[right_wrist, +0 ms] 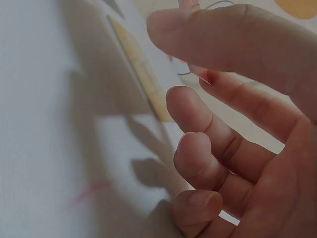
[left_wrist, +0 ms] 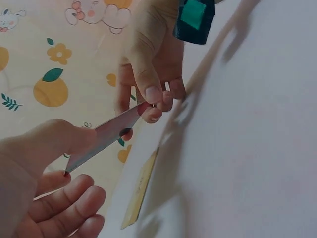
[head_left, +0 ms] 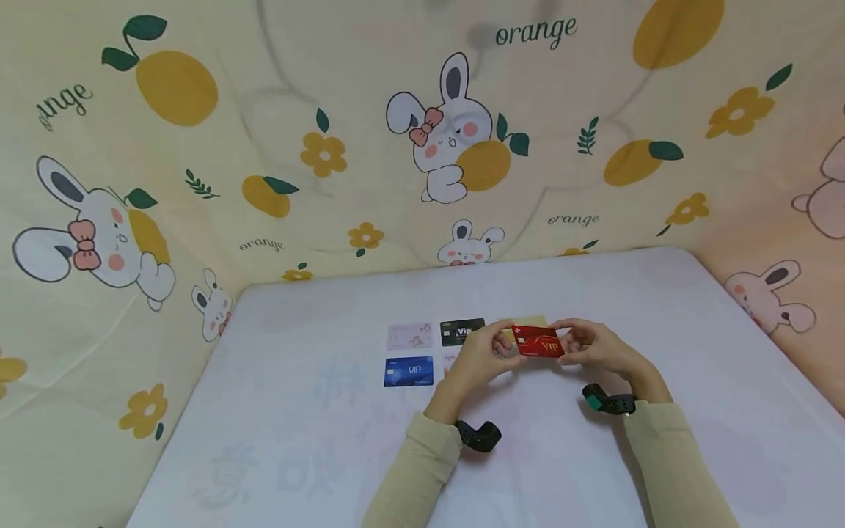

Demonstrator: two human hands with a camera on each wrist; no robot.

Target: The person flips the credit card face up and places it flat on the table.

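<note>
A red VIP card [head_left: 538, 342] is held up between both hands, its printed face toward the head camera. My left hand [head_left: 484, 356] pinches its left end with thumb and index finger. At the other end my right hand [head_left: 599, 346] pinches it the same way; in the right wrist view the remaining fingers [right_wrist: 193, 153] curl loosely. The left wrist view shows the card [left_wrist: 106, 133] nearly edge-on, spanning the two hands. Behind it on the table lies a yellow card [head_left: 528, 321], partly hidden by the red one.
Left of the hands lie a pale pink card [head_left: 408, 336], a black VIP card [head_left: 462, 331] and a blue VIP card [head_left: 408, 372]. Another pink card [head_left: 450, 363] is mostly covered by the left hand. The white table [head_left: 297, 440] meets a patterned cloth wall [head_left: 370, 88] behind.
</note>
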